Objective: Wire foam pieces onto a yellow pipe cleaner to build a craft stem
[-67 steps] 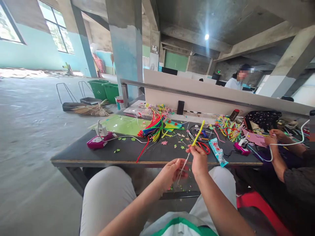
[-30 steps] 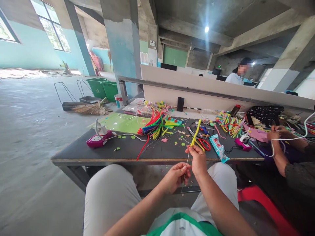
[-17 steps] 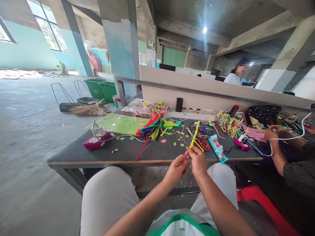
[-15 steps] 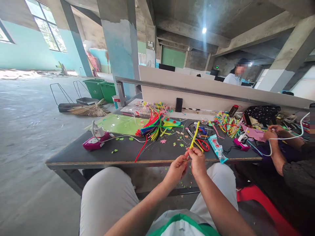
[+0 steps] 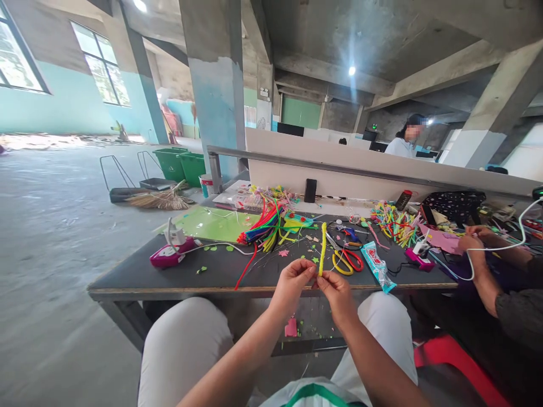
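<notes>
The right hand (image 5: 337, 294) pinched the yellow stem (image 5: 323, 246) by its lower end, upright above the surface (image 5: 139, 274). The left hand (image 5: 294, 282) was pinched together beside it, its hold unclear. The stem's length looked finished; fingers hid anything left at its base.

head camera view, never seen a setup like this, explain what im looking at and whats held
No machine here: someone works bare-handed, filmed by a camera worn on the head that looks forward and down. The right hand pinches a yellow fuzzy stem near its lower end. The left hand is close by; its grip is unclear. On the dark table lie a bundle of coloured stems, scissors and a blue packet. Another person's hands show at the far right.
</notes>
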{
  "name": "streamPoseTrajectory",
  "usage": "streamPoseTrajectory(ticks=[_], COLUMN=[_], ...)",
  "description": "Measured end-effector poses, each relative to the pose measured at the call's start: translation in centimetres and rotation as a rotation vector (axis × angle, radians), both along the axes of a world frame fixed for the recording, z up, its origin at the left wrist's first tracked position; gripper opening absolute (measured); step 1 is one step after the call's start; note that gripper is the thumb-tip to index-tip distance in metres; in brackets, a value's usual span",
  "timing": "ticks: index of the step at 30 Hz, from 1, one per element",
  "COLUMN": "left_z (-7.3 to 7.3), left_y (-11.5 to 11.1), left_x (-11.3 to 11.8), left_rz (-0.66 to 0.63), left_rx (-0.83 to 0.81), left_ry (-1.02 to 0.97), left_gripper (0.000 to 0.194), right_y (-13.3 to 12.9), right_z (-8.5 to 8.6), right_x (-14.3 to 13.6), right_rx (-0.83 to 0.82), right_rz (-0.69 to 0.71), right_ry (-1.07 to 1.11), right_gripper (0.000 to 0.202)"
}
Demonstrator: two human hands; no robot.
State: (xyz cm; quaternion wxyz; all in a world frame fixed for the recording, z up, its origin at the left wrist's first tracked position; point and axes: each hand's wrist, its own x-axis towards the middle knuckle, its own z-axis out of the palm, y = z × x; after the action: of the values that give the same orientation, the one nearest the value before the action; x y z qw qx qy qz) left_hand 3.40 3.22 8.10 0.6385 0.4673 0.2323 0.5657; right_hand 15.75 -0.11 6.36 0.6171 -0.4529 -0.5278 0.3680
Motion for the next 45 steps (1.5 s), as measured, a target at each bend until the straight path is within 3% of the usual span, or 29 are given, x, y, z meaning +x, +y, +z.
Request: streamPoseTrajectory(ticks=[12,21,29,36,41,45], left_z=[-1.4,-1.5,-1.2,-1.6,-0.9,-0.4], left_y=[-0.9,-0.1,1.4,2.2,1.4,0.9], left_x=[1.3,0.7,-0.5,-0.8,-0.9,-0.8], left_rz=[0.163,-0.092,-0.112,-0.125,-0.197,-0.148], left_rx=[-0.028,-0.120,-0.229,-0.170,-0.162,-0.168], left_ry=[-0.080,-0.063,-0.076,-0.047,0.090,0.142], left_gripper=[0.017,0.028,0.028,0.027,0.028,0.029], right_y=[-0.2,0.0,-0.3,0.2,0.7,0.7], right_z=[0.4,-0.2,-1.5,-1.5,-0.8,-0.9], right_x=[-0.9,-1.4,-1.9,-2.1,-2.2,-2.4], right_rx=[0.037,-0.024,-0.147,-0.246,-0.244,-0.237], right_rz=[-0.278,-0.125,0.162,0.124,0.136,0.137], right_ry=[-0.050,0.013,0.390,0.483,0.476,0.484], right_gripper=[0.023,0.025,0.023,0.019,0.022,0.022])
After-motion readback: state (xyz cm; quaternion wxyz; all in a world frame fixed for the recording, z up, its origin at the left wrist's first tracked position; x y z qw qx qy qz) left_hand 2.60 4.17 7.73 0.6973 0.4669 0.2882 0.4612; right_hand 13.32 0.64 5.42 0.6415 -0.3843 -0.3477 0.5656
